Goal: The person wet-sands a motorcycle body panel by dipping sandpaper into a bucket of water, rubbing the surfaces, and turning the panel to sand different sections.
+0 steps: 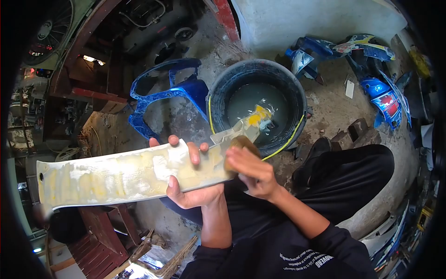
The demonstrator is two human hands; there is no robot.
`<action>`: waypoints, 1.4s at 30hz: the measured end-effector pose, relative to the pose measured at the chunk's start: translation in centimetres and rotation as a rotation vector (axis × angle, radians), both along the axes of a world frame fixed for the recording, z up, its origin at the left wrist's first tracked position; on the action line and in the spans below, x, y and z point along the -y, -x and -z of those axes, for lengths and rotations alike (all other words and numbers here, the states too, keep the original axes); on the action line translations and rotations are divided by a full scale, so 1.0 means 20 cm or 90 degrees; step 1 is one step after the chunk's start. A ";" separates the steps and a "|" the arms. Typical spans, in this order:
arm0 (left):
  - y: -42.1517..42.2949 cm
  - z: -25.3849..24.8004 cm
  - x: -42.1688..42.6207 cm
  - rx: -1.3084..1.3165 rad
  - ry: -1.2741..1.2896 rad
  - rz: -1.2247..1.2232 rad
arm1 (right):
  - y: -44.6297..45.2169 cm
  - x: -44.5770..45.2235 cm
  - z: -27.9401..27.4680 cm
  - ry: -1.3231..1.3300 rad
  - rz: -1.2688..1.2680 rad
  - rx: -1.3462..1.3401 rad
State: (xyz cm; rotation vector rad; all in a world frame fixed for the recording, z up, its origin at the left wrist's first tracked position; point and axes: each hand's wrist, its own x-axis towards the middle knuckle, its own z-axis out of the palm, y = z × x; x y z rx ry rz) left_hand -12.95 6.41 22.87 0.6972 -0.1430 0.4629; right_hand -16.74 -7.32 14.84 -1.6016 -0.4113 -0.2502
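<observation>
A long panel point(116, 176), patched white, cream and yellow, stretches from the left across the middle. My left hand point(197, 193) is wrapped round it from below, thumb on the near edge and fingertips over the far edge. My right hand point(253, 172) presses a brown pad point(241, 148) against the panel's right part, with its fingers held together over the pad. Just beyond, the panel's irregular far end, with yellow and pale blue patches, reaches over a dark bucket point(223, 83) of murky water point(244, 100).
Blue plastic frame point(197, 90) lies left of the bucket. Blue fairing parts point(383, 95) rest on the floor at right, near brick-like blocks point(357, 129). Red-brown wooden furniture point(100, 237) stands lower left. The person's bent leg point(348, 179) is at right, below the bucket.
</observation>
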 end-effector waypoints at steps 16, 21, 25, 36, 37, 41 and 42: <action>0.01 0.01 0.02 -0.046 0.033 -0.061 | 0.18 -0.12 0.01 -0.001 0.052 0.071; 0.01 0.00 0.03 -0.079 0.017 -0.120 | 0.04 -0.10 0.08 -0.022 0.239 -0.099; 0.02 0.01 0.03 -0.072 0.030 -0.105 | 0.11 -0.08 0.04 0.007 0.079 0.034; 0.02 0.02 0.07 -0.092 -0.007 -0.164 | 0.02 -0.01 0.15 0.117 0.211 -0.015; 0.02 0.02 0.07 -0.091 -0.008 -0.163 | 0.05 -0.02 0.13 0.115 0.212 -0.014; 0.02 0.02 0.08 -0.077 0.015 -0.140 | 0.11 -0.02 0.09 0.060 0.088 0.054; 0.02 0.03 0.09 -0.089 -0.001 -0.160 | 0.06 -0.01 0.13 0.101 0.154 0.018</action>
